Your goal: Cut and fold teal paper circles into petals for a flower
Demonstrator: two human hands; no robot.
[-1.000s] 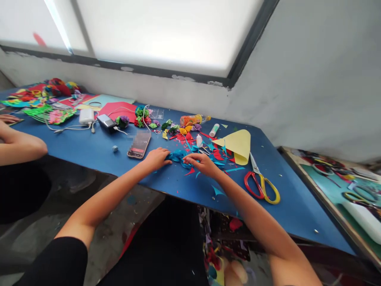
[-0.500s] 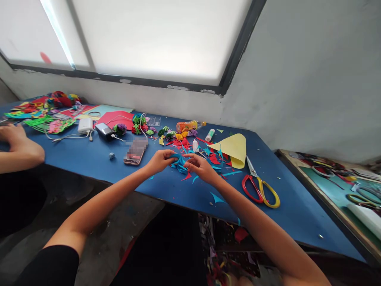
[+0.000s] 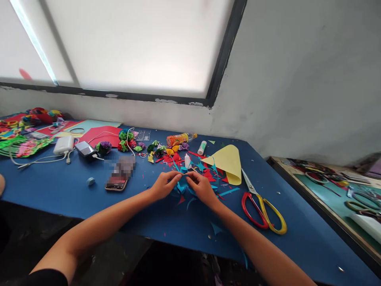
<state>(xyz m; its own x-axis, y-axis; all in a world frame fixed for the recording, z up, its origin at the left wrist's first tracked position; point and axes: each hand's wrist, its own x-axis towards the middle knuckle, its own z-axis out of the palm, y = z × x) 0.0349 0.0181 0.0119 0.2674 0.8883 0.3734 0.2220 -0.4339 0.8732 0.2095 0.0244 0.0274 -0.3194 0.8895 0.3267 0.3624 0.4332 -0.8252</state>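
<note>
Both hands meet over the front middle of the blue table. My left hand (image 3: 164,184) pinches the left side of a folded blue paper piece (image 3: 182,183). On its other side, my right hand (image 3: 202,187) has thumb and fingers closed on the same paper, the fingertips of both hands almost touching. The paper is partly hidden by my fingers. Blue and red paper scraps (image 3: 208,174) lie around and behind it, with a small white glue bottle (image 3: 187,161) just beyond. Scissors (image 3: 262,204) with one red and one yellow handle rest to the right.
A yellow paper sheet (image 3: 229,161), a glue stick (image 3: 201,147) and an orange bottle (image 3: 180,139) lie behind the hands. Left are a phone (image 3: 119,176), a power bank (image 3: 63,144), cables and coloured paper flowers (image 3: 126,139). Another person's arm (image 3: 1,184) shows at the left edge.
The view has shifted, so the table sits lower and further left. My right fingers have closed onto the blue paper, and my hands are nearer each other. The other person's arm has mostly left view.
</note>
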